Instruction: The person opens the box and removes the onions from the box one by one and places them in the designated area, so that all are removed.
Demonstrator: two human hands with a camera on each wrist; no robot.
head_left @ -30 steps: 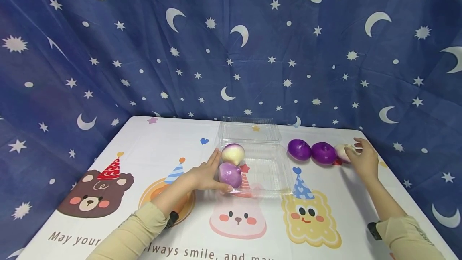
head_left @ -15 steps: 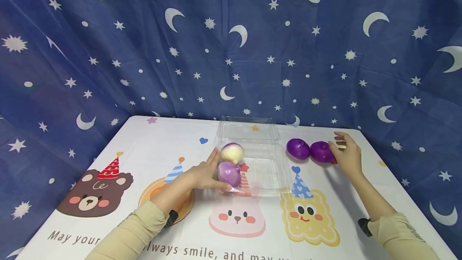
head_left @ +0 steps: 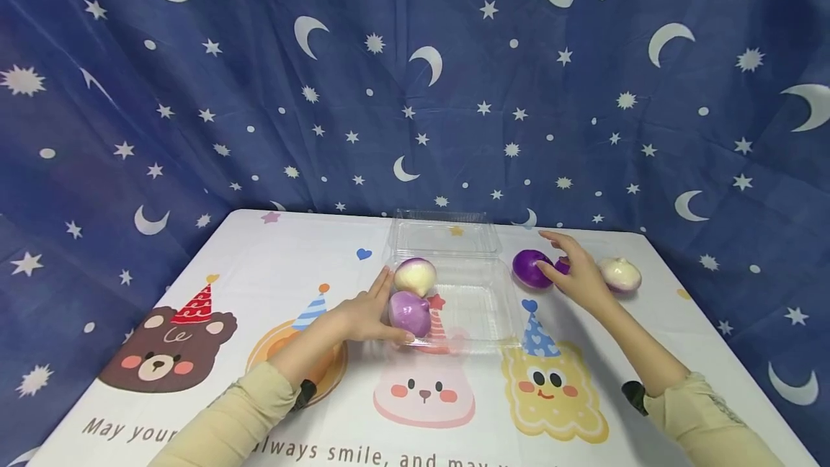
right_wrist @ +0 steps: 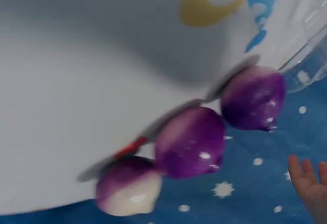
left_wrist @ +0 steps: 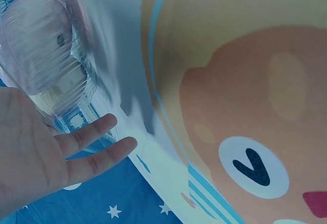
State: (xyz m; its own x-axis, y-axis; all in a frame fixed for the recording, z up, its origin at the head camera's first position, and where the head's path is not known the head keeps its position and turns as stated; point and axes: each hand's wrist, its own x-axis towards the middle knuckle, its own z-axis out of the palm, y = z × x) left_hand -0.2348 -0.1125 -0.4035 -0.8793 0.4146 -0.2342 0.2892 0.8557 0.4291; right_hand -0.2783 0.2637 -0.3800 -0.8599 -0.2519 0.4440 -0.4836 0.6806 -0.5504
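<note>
The clear tray (head_left: 480,301) sits against the middle of the table (head_left: 311,258), its long axis running left to right, parallel to the far edge; its lid (head_left: 431,238) lies folded back to that edge, beside the curtain (head_left: 363,85). Room for moving is tight there and wider toward the near edge, where a broad stretch of printed cloth runs; the right half of the tray also has floor to spare. Only a narrow gap parts the tray's right wall from the left purple onion (head_left: 528,271), first in a row of three along the far right of the table. Next comes the middle purple onion (right_wrist: 190,143), then the white-topped onion (head_left: 620,274), which sits nearest the far right corner. All three are nearly round and point their tips toward the far edge.

The right hand (head_left: 579,281) reaches over the row, thumb and fingers spread wide and gripping nothing; the thumb overlaps the left purple onion, though contact cannot be told. The left hand (head_left: 371,314) lies at the tray's near left corner, fingers straight along its left wall. Beside it, inside the tray, the pale onion (head_left: 413,277) points nearward, and the lilac onion (head_left: 408,314) points right and slightly farward.
</note>
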